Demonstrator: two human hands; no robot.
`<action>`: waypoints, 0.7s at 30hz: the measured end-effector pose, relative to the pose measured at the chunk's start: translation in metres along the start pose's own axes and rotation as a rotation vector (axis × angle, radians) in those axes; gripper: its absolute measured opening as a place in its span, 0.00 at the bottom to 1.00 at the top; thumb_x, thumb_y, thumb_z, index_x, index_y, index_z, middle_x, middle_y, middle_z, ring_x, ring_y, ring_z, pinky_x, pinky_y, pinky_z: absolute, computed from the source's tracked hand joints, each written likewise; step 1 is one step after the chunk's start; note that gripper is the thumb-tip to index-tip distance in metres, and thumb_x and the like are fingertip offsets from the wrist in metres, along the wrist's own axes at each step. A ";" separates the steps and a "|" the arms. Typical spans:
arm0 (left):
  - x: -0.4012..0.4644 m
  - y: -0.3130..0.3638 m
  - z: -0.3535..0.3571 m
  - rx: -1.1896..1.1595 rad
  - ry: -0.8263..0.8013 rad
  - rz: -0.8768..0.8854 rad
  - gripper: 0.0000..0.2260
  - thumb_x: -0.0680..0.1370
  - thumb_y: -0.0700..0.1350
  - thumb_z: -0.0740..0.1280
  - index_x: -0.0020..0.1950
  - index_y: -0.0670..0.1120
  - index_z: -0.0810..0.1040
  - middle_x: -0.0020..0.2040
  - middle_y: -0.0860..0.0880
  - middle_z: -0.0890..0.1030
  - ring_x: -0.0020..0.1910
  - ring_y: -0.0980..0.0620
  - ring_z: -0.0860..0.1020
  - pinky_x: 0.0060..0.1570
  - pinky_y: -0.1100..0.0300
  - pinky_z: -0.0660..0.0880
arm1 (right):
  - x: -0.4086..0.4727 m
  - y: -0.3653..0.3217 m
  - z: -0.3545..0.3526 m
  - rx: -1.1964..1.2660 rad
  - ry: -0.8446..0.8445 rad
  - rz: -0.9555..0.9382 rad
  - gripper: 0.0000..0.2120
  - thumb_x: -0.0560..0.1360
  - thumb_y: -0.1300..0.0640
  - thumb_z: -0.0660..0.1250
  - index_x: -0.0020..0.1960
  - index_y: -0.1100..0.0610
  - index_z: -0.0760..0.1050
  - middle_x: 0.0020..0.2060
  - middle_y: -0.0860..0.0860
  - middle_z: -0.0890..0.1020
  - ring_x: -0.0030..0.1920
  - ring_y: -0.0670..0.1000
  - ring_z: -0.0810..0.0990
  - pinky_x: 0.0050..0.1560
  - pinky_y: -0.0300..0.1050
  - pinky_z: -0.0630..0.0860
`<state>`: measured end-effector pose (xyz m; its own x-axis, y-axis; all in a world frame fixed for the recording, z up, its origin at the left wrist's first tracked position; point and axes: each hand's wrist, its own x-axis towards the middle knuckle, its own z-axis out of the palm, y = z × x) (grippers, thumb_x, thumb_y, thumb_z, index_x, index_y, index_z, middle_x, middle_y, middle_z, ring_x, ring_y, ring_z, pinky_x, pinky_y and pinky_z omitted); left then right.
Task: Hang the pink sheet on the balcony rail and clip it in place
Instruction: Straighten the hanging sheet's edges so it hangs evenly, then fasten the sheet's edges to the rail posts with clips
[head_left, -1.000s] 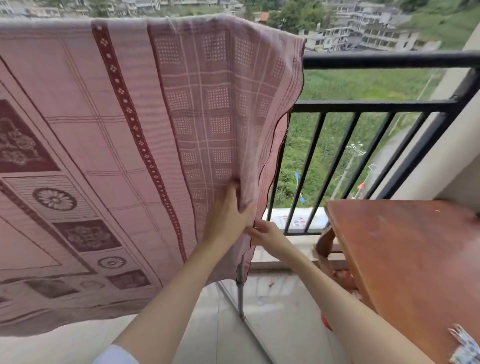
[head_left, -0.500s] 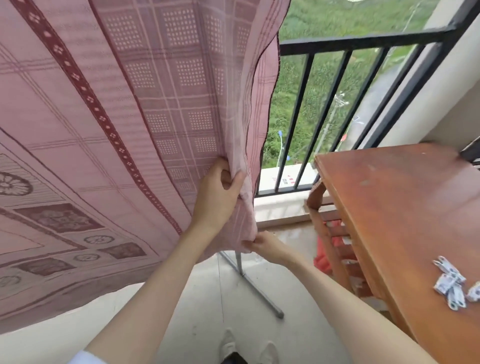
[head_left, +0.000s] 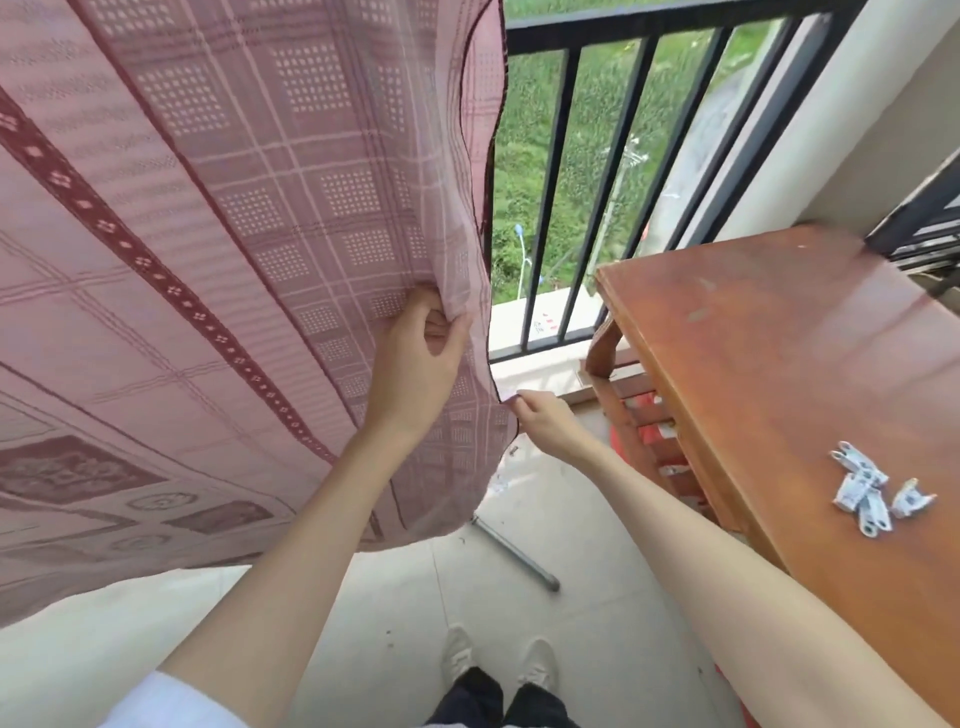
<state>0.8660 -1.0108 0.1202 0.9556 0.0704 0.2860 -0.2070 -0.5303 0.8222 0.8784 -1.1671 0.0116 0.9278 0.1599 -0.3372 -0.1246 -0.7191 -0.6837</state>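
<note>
The pink patterned sheet (head_left: 218, 249) hangs down from above and fills the left half of the view. My left hand (head_left: 421, 358) grips a bunched fold of it near its right edge. My right hand (head_left: 540, 421) pinches the sheet's lower right edge, a little lower and to the right. The black balcony rail (head_left: 660, 26) with vertical bars runs behind the sheet at the top right. Several white clips (head_left: 867, 493) lie in a small pile on the wooden table (head_left: 779, 364) to my right.
A metal stand leg (head_left: 519, 556) lies across the tiled floor under the sheet's corner. My shoes (head_left: 498, 660) show at the bottom. A wooden frame (head_left: 644, 431) sits under the table. A white wall (head_left: 841, 130) closes the balcony on the right.
The view has tilted down, so the top rail has left the frame. My left hand has bunched the sheet tighter, and my right hand has slid lower along the sheet's edge.
</note>
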 end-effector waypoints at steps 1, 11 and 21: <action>0.000 -0.002 -0.001 -0.001 -0.007 -0.001 0.05 0.77 0.46 0.65 0.49 0.45 0.74 0.40 0.59 0.76 0.42 0.63 0.76 0.45 0.70 0.72 | 0.002 -0.001 0.001 0.017 0.014 0.001 0.17 0.80 0.58 0.52 0.46 0.67 0.75 0.43 0.59 0.80 0.46 0.59 0.76 0.42 0.49 0.67; -0.013 -0.036 0.006 0.024 -0.285 -0.089 0.16 0.79 0.47 0.61 0.67 0.48 0.70 0.62 0.51 0.75 0.62 0.54 0.73 0.62 0.58 0.71 | -0.007 0.018 0.020 0.226 -0.023 0.090 0.16 0.79 0.51 0.60 0.63 0.57 0.73 0.58 0.53 0.79 0.59 0.52 0.77 0.59 0.47 0.73; -0.038 -0.064 0.069 0.343 -0.681 0.011 0.25 0.80 0.48 0.59 0.75 0.48 0.56 0.76 0.47 0.56 0.75 0.48 0.54 0.72 0.56 0.54 | -0.078 0.078 -0.026 -0.136 0.247 0.052 0.28 0.79 0.46 0.58 0.75 0.51 0.55 0.74 0.49 0.62 0.74 0.49 0.57 0.74 0.53 0.54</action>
<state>0.8579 -1.0377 0.0228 0.8951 -0.4142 -0.1648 -0.2472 -0.7688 0.5898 0.8053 -1.2535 0.0012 0.9811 -0.0376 -0.1900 -0.1415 -0.8089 -0.5707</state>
